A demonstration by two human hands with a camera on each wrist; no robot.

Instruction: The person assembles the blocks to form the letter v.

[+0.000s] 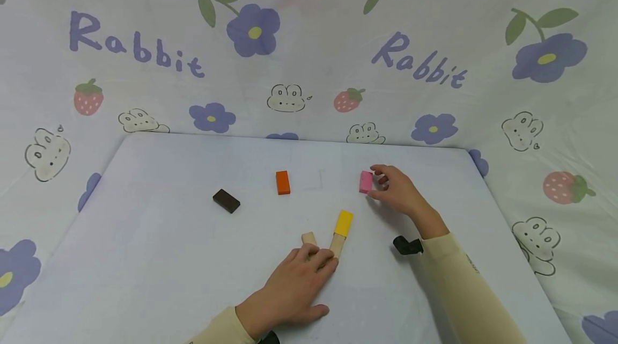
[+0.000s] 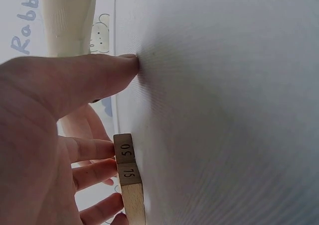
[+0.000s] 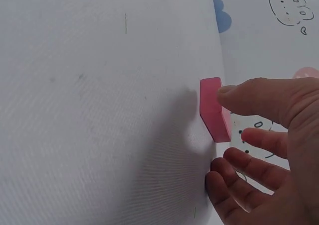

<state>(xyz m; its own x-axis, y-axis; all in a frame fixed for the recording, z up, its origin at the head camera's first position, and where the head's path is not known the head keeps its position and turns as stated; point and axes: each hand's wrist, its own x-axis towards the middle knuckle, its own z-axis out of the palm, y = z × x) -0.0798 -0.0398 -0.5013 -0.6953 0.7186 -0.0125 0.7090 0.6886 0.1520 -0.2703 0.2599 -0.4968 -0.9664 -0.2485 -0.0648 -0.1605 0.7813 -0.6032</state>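
My left hand (image 1: 294,285) lies over light wooden blocks, fingers stretched forward and thumb spread to the side. In the left wrist view the fingertips are at the upper edge of two wooden blocks, one marked 50 (image 2: 124,149) and one marked 75 (image 2: 128,173). A yellow block (image 1: 343,223) lies end to end with a wooden block (image 1: 337,245) beside these fingers. Further back, my right hand (image 1: 398,191) is at a pink block (image 1: 365,182), which lies on the table. The right thumb (image 3: 249,99) overlaps its edge; the other fingers are spread apart.
An orange block (image 1: 282,183) lies toward the back middle of the white table (image 1: 169,258), with a black block (image 1: 226,201) to its left. Behind the table hangs a patterned cloth (image 1: 309,54). A black wrist device (image 1: 407,246) sticks out from the right sleeve.
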